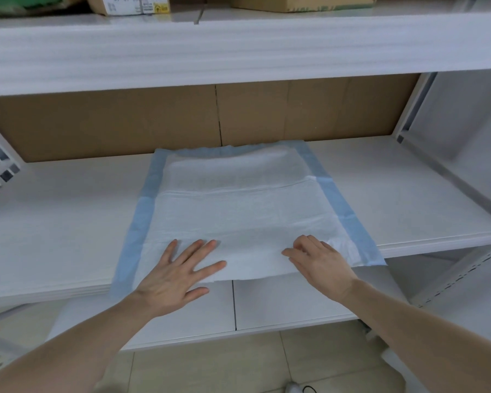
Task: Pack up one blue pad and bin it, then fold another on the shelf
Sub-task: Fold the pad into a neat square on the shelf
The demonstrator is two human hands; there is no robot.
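A blue-bordered pad (pixel 238 211) with a white quilted middle lies spread flat on the white shelf (pixel 408 188), its near edge hanging slightly over the shelf front. My left hand (pixel 176 276) presses flat on the pad's near left part, fingers straight and spread. My right hand (pixel 321 262) rests on the pad's near right part with its fingers curled down onto the white surface; whether they pinch the sheet is unclear. No bin is in view.
Brown cardboard (pixel 216 120) lines the back of the shelf. An upper shelf (pixel 238 49) overhangs close above and carries cardboard boxes (pixel 131 4). A lower shelf (pixel 267 304) sits below, then tiled floor (pixel 238 364). White shelving uprights stand at right (pixel 408 114).
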